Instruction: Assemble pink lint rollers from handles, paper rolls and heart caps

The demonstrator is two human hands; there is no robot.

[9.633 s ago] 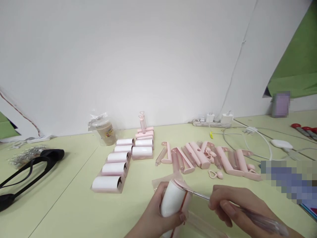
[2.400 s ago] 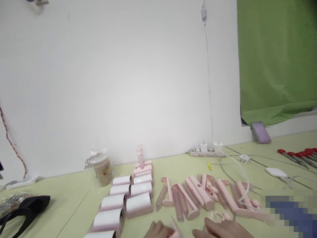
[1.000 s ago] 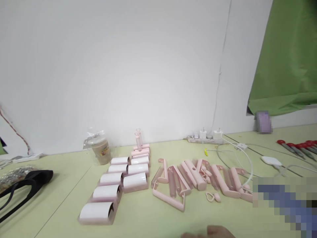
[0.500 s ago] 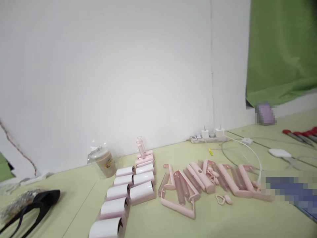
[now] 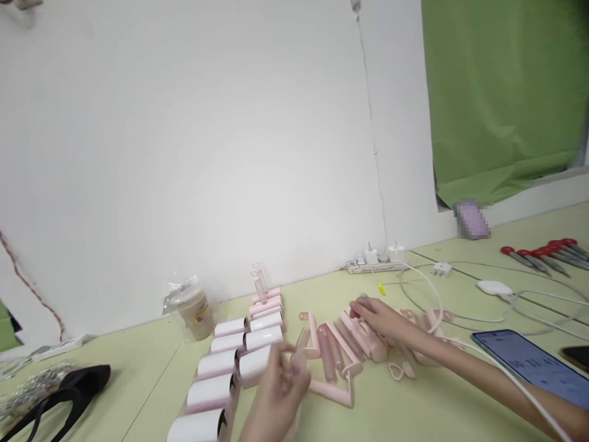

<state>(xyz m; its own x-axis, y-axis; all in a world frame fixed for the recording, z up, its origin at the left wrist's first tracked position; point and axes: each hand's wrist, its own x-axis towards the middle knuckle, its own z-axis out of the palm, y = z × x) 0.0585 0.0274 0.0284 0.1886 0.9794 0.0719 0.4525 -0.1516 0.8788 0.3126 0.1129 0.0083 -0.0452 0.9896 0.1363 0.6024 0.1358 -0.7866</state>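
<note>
My left hand (image 5: 278,393) is low in the middle, its fingers closed round a small translucent pink piece, blurred by motion. It is beside the rows of white-topped pink cylinders (image 5: 211,390). My right hand (image 5: 380,318) reaches over the pile of pink parts (image 5: 327,353), with its fingertips pinched on a small piece that I cannot make out clearly. Pink frames and tubes lie under and around it. A pink heart-shaped loop (image 5: 396,371) rests on the table just below my right wrist.
A bagged cup (image 5: 196,313) stands by the wall. A power strip (image 5: 377,266) with chargers is behind the parts. Cables cross the right side, near a phone (image 5: 529,362) and red-handled tools (image 5: 536,258). A black strap (image 5: 78,383) lies at left.
Both hands have come into view, the left beside the white-topped cylinders and the right over the pink parts. The camera view has shifted slightly.
</note>
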